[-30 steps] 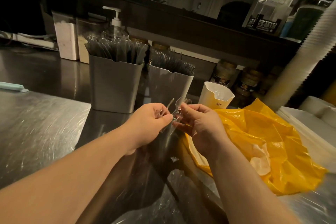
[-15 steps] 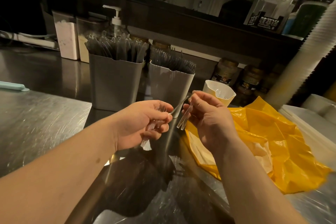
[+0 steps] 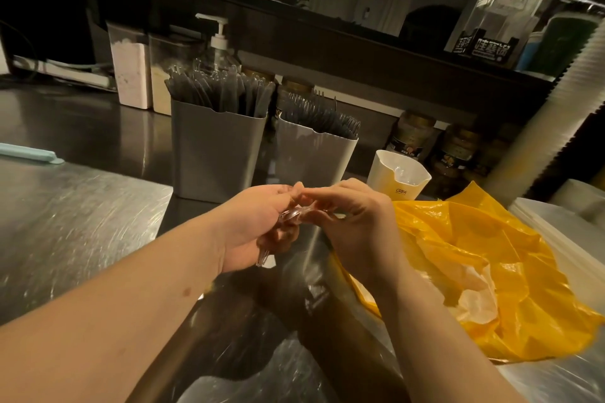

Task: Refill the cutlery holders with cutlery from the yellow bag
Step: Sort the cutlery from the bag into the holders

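Standing by the scratched stainless-steel counter (image 3: 82, 222), I record both hands meeting at its middle, in front of the holders. The left hand (image 3: 255, 222) has its fingers curled round a small bundle of clear plastic cutlery (image 3: 291, 216), whose handle ends poke out below the palm. The right hand (image 3: 360, 222) pinches the upper end of the same bundle, fingertips drawn together against the left thumb. In my judgement the two-handed hold serves to square the pieces up so they go in as one lot. What kind of pieces they are I cannot tell for certain; one rounded bowl suggests spoons.

The crumpled yellow plastic bag (image 3: 491, 255) lies open just beside the right forearm, within easy reach. The tall grey plastic holder of knives (image 3: 216, 157) and the grey holder of forks (image 3: 311, 160) stand upright side by side behind the hands, both well stocked. A cream spouted beaker (image 3: 397, 183) stands between the fork holder and the bag.
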A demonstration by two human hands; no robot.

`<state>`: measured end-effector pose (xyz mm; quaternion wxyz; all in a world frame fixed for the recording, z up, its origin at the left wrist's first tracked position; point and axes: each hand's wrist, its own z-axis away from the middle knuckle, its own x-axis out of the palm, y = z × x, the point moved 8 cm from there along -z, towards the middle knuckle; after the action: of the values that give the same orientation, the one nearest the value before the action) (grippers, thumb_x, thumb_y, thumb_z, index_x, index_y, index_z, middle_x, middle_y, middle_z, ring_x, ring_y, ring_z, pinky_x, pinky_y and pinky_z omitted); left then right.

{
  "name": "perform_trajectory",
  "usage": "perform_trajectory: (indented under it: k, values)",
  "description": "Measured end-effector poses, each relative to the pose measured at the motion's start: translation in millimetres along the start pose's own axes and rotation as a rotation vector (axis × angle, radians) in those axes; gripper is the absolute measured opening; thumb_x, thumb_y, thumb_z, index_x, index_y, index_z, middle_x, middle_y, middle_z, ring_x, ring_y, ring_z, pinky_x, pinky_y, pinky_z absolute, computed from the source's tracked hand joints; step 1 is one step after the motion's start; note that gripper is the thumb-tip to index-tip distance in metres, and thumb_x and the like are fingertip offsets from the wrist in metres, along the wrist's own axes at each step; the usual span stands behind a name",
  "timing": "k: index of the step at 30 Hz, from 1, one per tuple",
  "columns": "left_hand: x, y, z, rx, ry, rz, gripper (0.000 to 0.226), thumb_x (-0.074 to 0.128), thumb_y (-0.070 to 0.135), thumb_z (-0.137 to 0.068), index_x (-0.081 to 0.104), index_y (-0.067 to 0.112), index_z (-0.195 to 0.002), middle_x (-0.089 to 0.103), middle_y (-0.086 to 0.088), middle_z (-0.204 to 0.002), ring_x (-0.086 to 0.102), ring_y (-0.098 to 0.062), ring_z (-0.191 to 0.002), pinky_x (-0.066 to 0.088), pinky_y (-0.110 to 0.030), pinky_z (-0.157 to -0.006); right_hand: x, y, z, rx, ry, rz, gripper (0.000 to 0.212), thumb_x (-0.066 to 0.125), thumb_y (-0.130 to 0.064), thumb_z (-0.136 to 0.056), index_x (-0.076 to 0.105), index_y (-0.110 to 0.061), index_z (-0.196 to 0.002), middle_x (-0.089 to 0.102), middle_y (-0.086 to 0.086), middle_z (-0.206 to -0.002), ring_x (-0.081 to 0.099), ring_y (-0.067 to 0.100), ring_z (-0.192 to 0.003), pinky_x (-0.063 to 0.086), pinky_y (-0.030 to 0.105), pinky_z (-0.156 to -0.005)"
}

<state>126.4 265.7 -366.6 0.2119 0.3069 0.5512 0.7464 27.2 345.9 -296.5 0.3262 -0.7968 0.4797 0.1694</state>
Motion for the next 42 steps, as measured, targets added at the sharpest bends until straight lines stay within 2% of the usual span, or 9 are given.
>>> perform_trajectory:
  k: [4,10,15,20,25,30,33,36,42]
  values:
    - [-1.7,-1.8,1.1,-0.017,0.033,-0.104,0.035,0.047,0.039,-0.106,0.063,0.017,-0.085,0.053,-0.002,-0.069,0.048,-0.013,-0.059,0.034,-0.025,-0.055,3.2,-5.4,-0.5,-0.041,-0.054,0.038,0.013,0.082,-0.022,-0.078,0.082,-0.020,-0.091,0.073,-0.006,-0.084,0.060,0.010,-0.082,0.054,0.025,-0.063]
    - [-7.2,-6.7,-1.2,-0.053,0.054,-0.201,0.032,0.049,0.044,-0.104,0.064,0.017,-0.096,0.053,-0.002,-0.068,0.048,-0.013,-0.061,0.036,-0.024,-0.053,15.6,-9.7,2.0,-0.011,-0.162,-0.002,0.014,0.080,-0.010,-0.082,0.082,-0.016,-0.094,0.075,0.000,-0.091,0.071,0.011,-0.083,0.059,0.019,-0.077]
    - [-2.0,-7.0,0.1,-0.047,0.000,-0.185,0.034,0.046,0.046,-0.105,0.058,0.019,-0.088,0.052,0.000,-0.065,0.047,-0.013,-0.058,0.036,-0.024,-0.052,15.8,-8.0,3.4,0.086,-0.128,-0.062,0.015,0.075,-0.003,-0.086,0.080,-0.011,-0.097,0.077,0.004,-0.091,0.072,0.011,-0.085,0.056,0.015,-0.081]
    - [-4.1,-6.4,0.2,-0.015,0.146,-0.185,0.047,0.040,0.062,-0.101,0.054,0.019,-0.089,0.049,-0.001,-0.066,0.046,-0.015,-0.061,0.036,-0.032,-0.062,23.7,-19.0,5.1,0.041,-0.110,-0.082,0.019,0.074,-0.008,-0.088,0.078,-0.014,-0.106,0.078,-0.001,-0.097,0.074,0.010,-0.092,0.061,0.029,-0.082]
    - [-10.4,6.3,0.3,0.080,0.207,-0.069,0.069,0.027,0.068,-0.100,0.061,0.008,-0.105,0.049,-0.007,-0.082,0.046,-0.020,-0.077,0.040,-0.032,-0.066,12.0,3.3,6.6,0.395,0.054,-0.331,0.013,0.079,-0.009,-0.083,0.081,-0.016,-0.094,0.077,-0.006,-0.085,0.072,0.012,-0.082,0.061,0.026,-0.073]
    - [1.1,10.7,-1.2,0.174,0.053,0.016,0.042,0.032,0.048,-0.108,0.058,0.014,-0.109,0.044,0.001,-0.072,0.043,-0.015,-0.069,0.039,-0.032,-0.068,11.4,36.3,22.1,0.918,0.122,-0.763,0.010,0.079,-0.014,-0.078,0.077,-0.015,-0.087,0.077,0.000,-0.082,0.073,0.020,-0.080,0.059,0.032,-0.069]
    - [6.5,8.0,-1.4,0.220,0.055,-0.097,0.039,0.033,0.047,-0.107,0.059,0.020,-0.100,0.058,-0.002,-0.090,0.056,-0.018,-0.094,0.044,-0.042,-0.098,24.3,33.3,27.1,1.001,0.057,-0.834,0.018,0.079,-0.019,-0.074,0.073,-0.007,-0.085,0.075,0.009,-0.079,0.073,0.027,-0.074,0.060,0.039,-0.070]
    - [13.3,1.7,0.1,0.196,0.041,-0.136,0.040,0.029,0.050,-0.106,0.056,0.025,-0.122,0.063,-0.002,-0.122,0.053,-0.020,-0.124,0.032,-0.046,-0.117,31.8,29.8,28.8,1.020,0.062,-0.878,0.029,0.079,-0.020,-0.068,0.073,-0.002,-0.090,0.076,0.014,-0.085,0.076,0.031,-0.077,0.062,0.044,-0.076]
    - [22.5,-2.6,0.1,0.206,-0.024,-0.139,0.033,0.026,0.050,-0.106,0.050,0.030,-0.117,0.061,-0.006,-0.122,0.059,-0.022,-0.118,0.048,-0.045,-0.107,35.4,35.7,37.3,1.045,0.163,-0.777,0.012,0.080,-0.020,-0.077,0.077,-0.011,-0.085,0.077,0.004,-0.080,0.075,0.023,-0.079,0.061,0.033,-0.070]
